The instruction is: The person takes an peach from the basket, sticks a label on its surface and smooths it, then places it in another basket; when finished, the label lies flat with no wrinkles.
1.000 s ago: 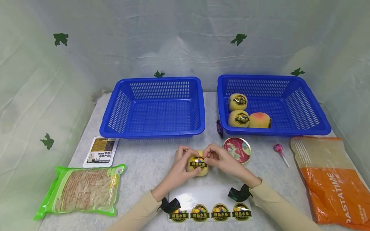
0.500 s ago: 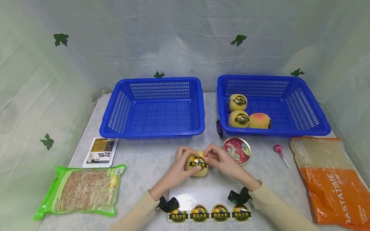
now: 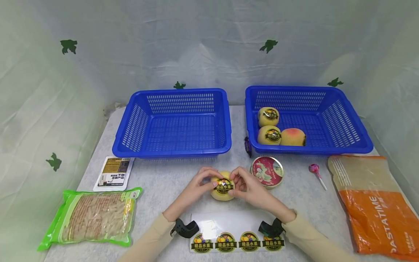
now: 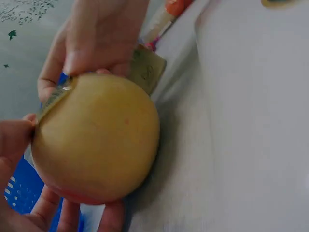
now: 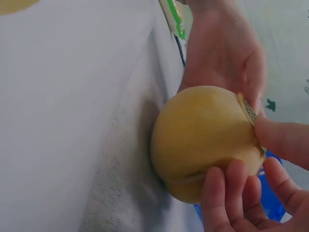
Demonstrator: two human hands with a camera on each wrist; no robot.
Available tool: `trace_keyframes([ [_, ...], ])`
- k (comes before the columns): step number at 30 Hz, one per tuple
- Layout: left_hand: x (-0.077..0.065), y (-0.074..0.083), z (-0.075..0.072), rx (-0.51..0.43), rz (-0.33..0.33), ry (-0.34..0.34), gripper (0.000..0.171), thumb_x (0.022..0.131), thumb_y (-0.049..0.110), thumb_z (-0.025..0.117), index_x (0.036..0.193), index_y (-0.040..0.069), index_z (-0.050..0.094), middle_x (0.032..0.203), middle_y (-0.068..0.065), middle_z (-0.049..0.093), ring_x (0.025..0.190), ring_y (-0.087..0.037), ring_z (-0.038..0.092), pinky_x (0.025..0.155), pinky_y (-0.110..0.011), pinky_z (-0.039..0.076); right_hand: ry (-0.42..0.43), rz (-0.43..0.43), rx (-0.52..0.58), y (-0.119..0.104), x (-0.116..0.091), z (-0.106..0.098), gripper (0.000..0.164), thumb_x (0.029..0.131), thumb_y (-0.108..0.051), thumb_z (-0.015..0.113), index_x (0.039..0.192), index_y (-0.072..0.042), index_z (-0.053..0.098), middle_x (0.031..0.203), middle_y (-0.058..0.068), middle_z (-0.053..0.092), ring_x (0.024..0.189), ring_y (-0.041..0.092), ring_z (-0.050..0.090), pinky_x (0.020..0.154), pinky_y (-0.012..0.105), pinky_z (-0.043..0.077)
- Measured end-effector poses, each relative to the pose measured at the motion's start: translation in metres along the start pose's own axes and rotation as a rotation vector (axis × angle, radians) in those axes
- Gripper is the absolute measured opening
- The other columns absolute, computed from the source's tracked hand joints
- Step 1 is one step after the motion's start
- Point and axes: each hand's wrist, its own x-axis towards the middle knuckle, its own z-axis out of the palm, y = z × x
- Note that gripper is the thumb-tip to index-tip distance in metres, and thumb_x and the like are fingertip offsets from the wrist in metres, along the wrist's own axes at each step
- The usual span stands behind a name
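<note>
A yellow peach (image 3: pixel 222 197) sits on the table between both hands, a black-and-gold fruit sticker (image 3: pixel 224 186) on its upper face. My left hand (image 3: pixel 199 184) grips it from the left, thumb at the sticker's left edge, with fingers bent round the far side. From the right, my right hand (image 3: pixel 251 187) holds the peach, its thumb on the sticker's lower right. In the right wrist view, curled right fingers (image 5: pixel 231 186) touch the peach's side. The left wrist view shows part of the sticker (image 4: pixel 54 101) standing slightly off the skin.
A white sheet (image 3: pixel 229 220) with several stickers lies in front. Behind are a left blue basket (image 3: pixel 171 151) and a right one (image 3: pixel 314 149) holding three stickered peaches (image 3: pixel 269 135). Around lie a round tin (image 3: pixel 267 172), lollipop (image 3: pixel 314 168), purple candy (image 3: pixel 247 146) and food packs (image 3: pixel 95 218).
The left thumb has slid from the sticker's lower middle to its left edge. The right thumb has come down onto its lower right. The peach stays nearly in place.
</note>
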Motion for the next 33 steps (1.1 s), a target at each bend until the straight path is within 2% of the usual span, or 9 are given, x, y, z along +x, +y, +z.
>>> trace_keyframes([
  [3, -0.001, -0.002, 0.000, 0.045, -0.001, -0.051, 0.031, 0.088, 0.002, 0.054, 0.118, -0.001, 0.052, 0.126, -0.014, 0.035, 0.116, -0.025, 0.034, 0.093, -0.043, 0.034, -0.031, 0.029, 0.100, -0.002, -0.005, -0.005, 0.026, 0.084, -0.011, 0.064, 0.104, -0.007, 0.049, 0.094, 0.009, 0.050, 0.079, 0.021, 0.052, 0.065, 0.027, 0.048],
  [8, 0.000, -0.020, 0.001, 0.242, 0.047, -0.095, 0.059, 0.077, 0.010, 0.071, 0.130, 0.014, 0.045, 0.132, -0.007, 0.030, 0.117, -0.023, 0.034, 0.090, -0.038, 0.039, -0.065, 0.019, 0.198, -0.002, -0.018, -0.024, 0.026, 0.088, -0.001, 0.055, 0.113, 0.002, 0.047, 0.106, 0.017, 0.051, 0.088, 0.028, 0.054, 0.073, 0.030, 0.049],
  [10, 0.002, -0.028, 0.002, 0.309, 0.064, -0.086, 0.065, 0.074, 0.016, 0.074, 0.131, 0.020, 0.044, 0.133, -0.004, 0.031, 0.117, -0.020, 0.035, 0.090, -0.035, 0.040, -0.052, -0.008, 0.214, 0.000, -0.024, -0.035, 0.026, 0.089, 0.000, 0.053, 0.114, 0.003, 0.046, 0.106, 0.020, 0.050, 0.089, 0.028, 0.054, 0.073, 0.029, 0.049],
  [15, 0.003, -0.028, 0.002, 0.404, 0.107, -0.035, 0.063, 0.073, 0.027, 0.075, 0.128, 0.027, 0.046, 0.133, 0.005, 0.037, 0.115, -0.013, 0.039, 0.087, -0.029, 0.043, 0.016, -0.063, 0.305, 0.011, -0.041, -0.067, 0.026, 0.091, 0.002, 0.048, 0.115, 0.008, 0.043, 0.105, 0.030, 0.047, 0.092, 0.030, 0.055, 0.076, 0.032, 0.050],
  [20, 0.005, -0.026, 0.003, 0.501, 0.151, 0.003, 0.063, 0.070, 0.035, 0.076, 0.126, 0.031, 0.048, 0.133, 0.008, 0.040, 0.120, -0.011, 0.036, 0.093, -0.037, 0.037, 0.119, -0.117, 0.372, 0.036, -0.059, -0.104, 0.030, 0.092, 0.001, 0.045, 0.120, 0.009, 0.039, 0.109, 0.026, 0.049, 0.095, 0.027, 0.056, 0.078, 0.034, 0.049],
  [24, 0.010, -0.021, 0.004, 0.501, 0.183, 0.014, 0.062, 0.070, 0.037, 0.076, 0.125, 0.031, 0.049, 0.131, 0.010, 0.042, 0.117, -0.010, 0.039, 0.090, -0.035, 0.038, 0.227, -0.108, 0.379, 0.041, -0.072, -0.128, 0.033, 0.093, 0.000, 0.042, 0.125, 0.005, 0.037, 0.112, 0.019, 0.051, 0.095, 0.022, 0.056, 0.079, 0.031, 0.049],
  [25, 0.012, -0.018, 0.005, 0.484, 0.196, 0.011, 0.061, 0.070, 0.037, 0.076, 0.125, 0.030, 0.050, 0.130, 0.010, 0.042, 0.116, -0.010, 0.040, 0.087, -0.033, 0.041, 0.261, -0.068, 0.354, 0.031, -0.075, -0.132, 0.033, 0.093, 0.002, 0.040, 0.126, 0.006, 0.035, 0.112, 0.020, 0.051, 0.095, 0.021, 0.056, 0.077, 0.030, 0.050],
  [29, 0.024, -0.004, 0.007, 0.396, 0.249, -0.016, 0.060, 0.071, 0.031, 0.076, 0.126, 0.024, 0.051, 0.130, 0.007, 0.043, 0.111, -0.012, 0.044, 0.075, -0.026, 0.048, 0.326, -0.072, 0.466, 0.031, -0.081, -0.147, 0.034, 0.094, 0.006, 0.035, 0.128, 0.000, 0.036, 0.112, 0.015, 0.052, 0.095, 0.020, 0.057, 0.079, 0.028, 0.049],
  [33, 0.040, 0.016, 0.011, 0.362, 0.295, -0.038, 0.060, 0.072, 0.029, 0.076, 0.126, 0.023, 0.051, 0.128, 0.005, 0.045, 0.109, -0.012, 0.046, 0.072, -0.024, 0.049, 0.372, -0.041, 0.538, 0.031, -0.080, -0.155, 0.034, 0.094, 0.005, 0.035, 0.128, -0.002, 0.036, 0.111, 0.012, 0.054, 0.094, 0.019, 0.058, 0.078, 0.028, 0.049],
])
